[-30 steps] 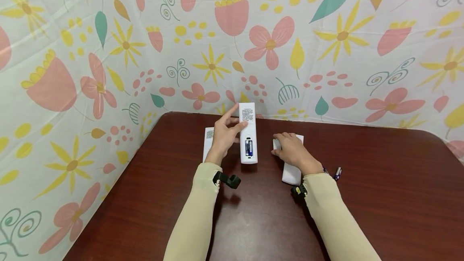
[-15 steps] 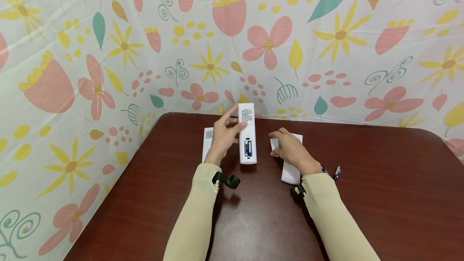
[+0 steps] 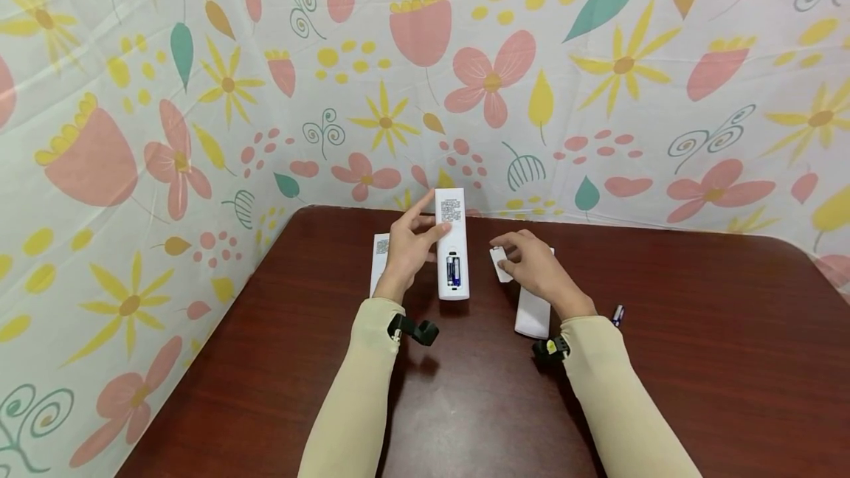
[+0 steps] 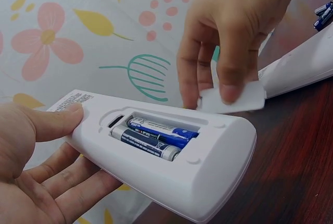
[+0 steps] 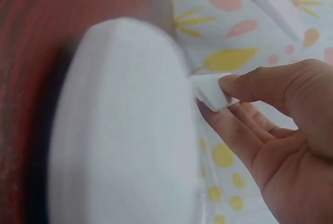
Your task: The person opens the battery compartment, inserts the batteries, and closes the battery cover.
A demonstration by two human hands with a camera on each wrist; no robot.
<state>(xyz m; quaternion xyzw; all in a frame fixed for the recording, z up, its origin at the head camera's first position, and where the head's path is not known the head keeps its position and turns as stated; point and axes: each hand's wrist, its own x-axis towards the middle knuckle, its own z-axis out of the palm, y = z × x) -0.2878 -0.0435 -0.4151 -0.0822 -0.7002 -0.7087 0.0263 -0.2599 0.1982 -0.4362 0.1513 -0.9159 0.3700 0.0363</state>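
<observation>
My left hand [image 3: 409,246] grips a white remote control [image 3: 451,242] by its side, thumb on its printed back. Two blue-and-silver batteries [image 4: 153,135] lie side by side in its uncovered battery compartment. To the right, my right hand [image 3: 534,265] pinches a small white battery cover [image 3: 501,264] between thumb and fingers. In the left wrist view the cover [image 4: 237,99] shows just behind the remote's lower end, and I cannot tell whether they touch. A second white remote [image 3: 533,314] lies on the table beneath my right hand, partly hidden by it.
Another white remote [image 3: 379,260] with printed text lies left of my left hand, partly hidden. A loose battery [image 3: 618,315] is on the dark red-brown table [image 3: 458,419] beside my right wrist. A flower-patterned cloth [image 3: 491,21] hangs along the table's back and left.
My right hand has lifted the battery cover off the area by the second remote and moved it slightly left, turning it into view. The left hand and its remote have stayed nearly still.
</observation>
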